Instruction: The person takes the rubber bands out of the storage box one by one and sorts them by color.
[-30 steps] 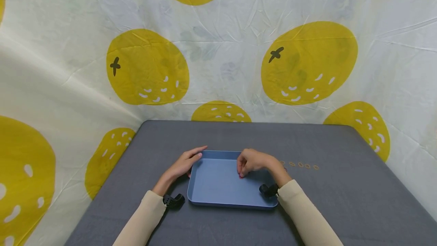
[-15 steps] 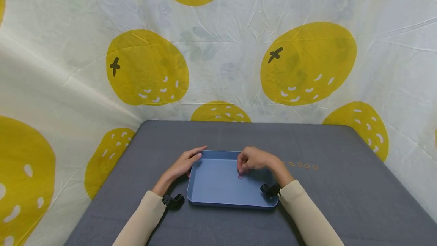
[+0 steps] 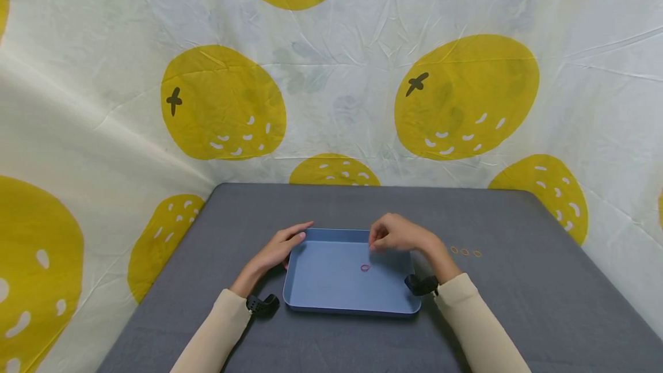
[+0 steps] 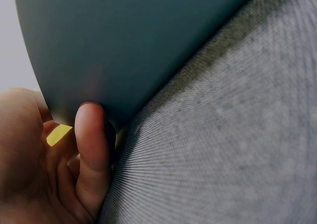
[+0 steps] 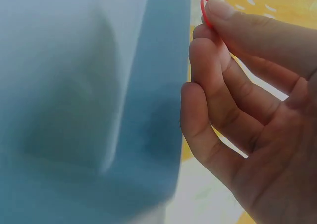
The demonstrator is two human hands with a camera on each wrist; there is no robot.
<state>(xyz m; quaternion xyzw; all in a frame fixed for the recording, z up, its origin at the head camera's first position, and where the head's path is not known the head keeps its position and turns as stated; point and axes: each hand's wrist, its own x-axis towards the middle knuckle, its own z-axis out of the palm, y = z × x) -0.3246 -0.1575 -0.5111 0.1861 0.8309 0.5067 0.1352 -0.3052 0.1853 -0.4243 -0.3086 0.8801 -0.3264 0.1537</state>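
Observation:
My left hand (image 3: 279, 247) holds the blue tray (image 3: 331, 308) at its far left corner, the thumb by the rim. In the left wrist view a fingertip (image 4: 90, 116) presses the tray's outer wall. Above the tray's far right part, my right hand (image 3: 399, 233) pinches a thin red rubber band (image 5: 204, 11) between thumb and index fingertip, seen in the right wrist view; the other fingers are loosely bent. A second small red rubber band (image 3: 365, 268) lies on the tray floor, right of its middle.
To the right of the tray, a row of small orange rubber bands (image 3: 464, 252) lies on the grey table (image 3: 518, 304); the right arm may hide more. A white cloth with yellow fruit prints (image 3: 336, 114) hangs behind the table.
My right hand has lifted and moved right and away from the red rubber band on the tray floor, which now shows fully. The left hand and the tray stay put.

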